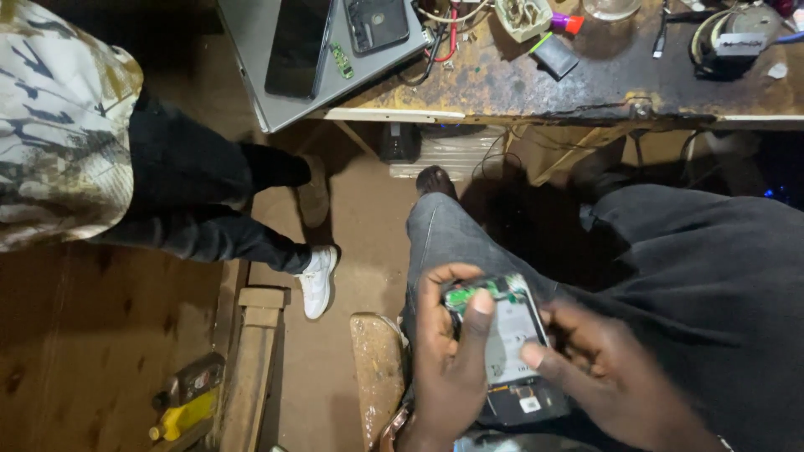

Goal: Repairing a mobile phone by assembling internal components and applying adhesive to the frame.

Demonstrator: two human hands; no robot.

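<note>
An opened phone [508,343] with its back cover off, a green circuit board at its top and a pale battery in the middle, lies over my lap. My left hand [448,364] grips its left side, thumb pressed on the top near the circuit board. From the right, my right hand [603,368] holds the phone's other edge, with its fingertips on the battery. Both hands hang low in the view, above my grey trouser leg [444,234].
A worn workbench [536,96] at the top carries a grey laptop [289,71], a dark tablet [297,46], a phone part [377,23], wires and small tools. Another person [126,159] in dark trousers and a white shoe [318,280] sits at left. A yellow tool [180,414] lies on a wooden bench.
</note>
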